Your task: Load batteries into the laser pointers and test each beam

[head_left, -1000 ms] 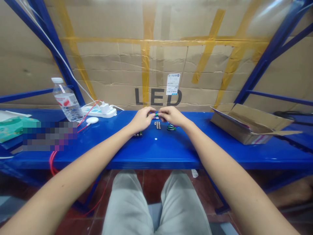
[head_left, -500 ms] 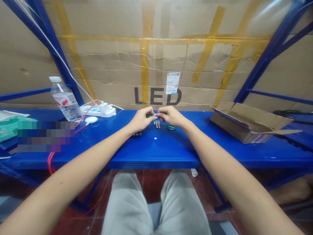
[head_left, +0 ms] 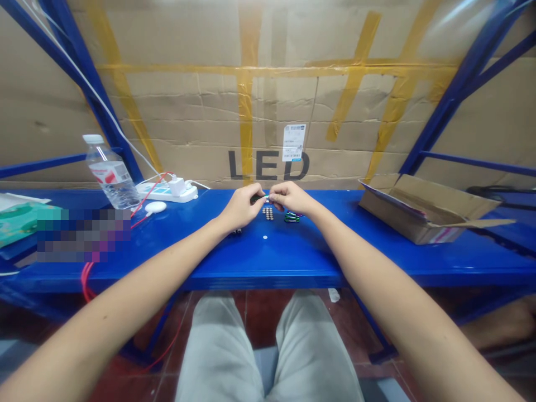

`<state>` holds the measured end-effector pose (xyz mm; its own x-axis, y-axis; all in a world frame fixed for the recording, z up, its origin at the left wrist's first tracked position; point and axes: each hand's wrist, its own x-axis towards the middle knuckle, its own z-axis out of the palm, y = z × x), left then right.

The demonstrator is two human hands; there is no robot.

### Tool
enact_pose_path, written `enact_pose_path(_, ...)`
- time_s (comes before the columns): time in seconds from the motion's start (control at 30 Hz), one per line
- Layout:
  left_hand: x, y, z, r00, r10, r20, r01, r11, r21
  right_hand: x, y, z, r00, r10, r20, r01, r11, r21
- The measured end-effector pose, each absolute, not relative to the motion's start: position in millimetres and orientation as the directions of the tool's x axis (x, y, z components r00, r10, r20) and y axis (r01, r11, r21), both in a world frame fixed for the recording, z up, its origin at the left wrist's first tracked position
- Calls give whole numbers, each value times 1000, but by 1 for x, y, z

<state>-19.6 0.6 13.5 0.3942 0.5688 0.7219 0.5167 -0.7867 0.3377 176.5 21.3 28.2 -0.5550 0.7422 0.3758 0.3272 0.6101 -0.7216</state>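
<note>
My left hand [head_left: 246, 204] is closed in a pinch around a small slim green-and-dark tube [head_left: 265, 197], which points right. Opposite it, the fingers of my right hand [head_left: 290, 197] are pinched together at the tube's right end; what they hold is too small to make out. Just below the hands, several small silvery metal pieces [head_left: 268, 214] stand in short rows on the blue table [head_left: 293, 251]. Some shiny green and purple tubes [head_left: 292, 216] lie beneath my right hand. Small dark pieces [head_left: 237, 231] show partly from behind my left wrist.
A tiny white disc [head_left: 265, 237] lies nearer the table's front edge. To the right stands an open cardboard box [head_left: 422, 215]. On the left are a water bottle [head_left: 109, 173], a power strip [head_left: 165, 192], a white round charger [head_left: 156, 207] and red cable. Taped cardboard [head_left: 188, 123] rises behind.
Both hands stay together in nearly the same place. The tube between them has turned slightly in the fingers, and less of its green side shows. My left wrist now covers more of the dark pieces.
</note>
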Motion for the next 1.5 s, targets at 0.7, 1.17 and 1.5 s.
enact_pose_path(0.7, -19, 1, 11, 541, 399, 740, 480, -869, 118, 179, 16, 34, -622, 783, 16, 46, 57, -997)
enact_pose_path(1.17, -20, 0, 14, 480, 592, 648, 563, -774, 290, 178, 20, 29, -581, 810, 80, 228, 255, -940)
enact_pose_path(1.5, -19, 3, 14, 340, 709, 618, 536, -686, 492, 193, 16, 46, -415, 904, 101, 601, 355, -716)
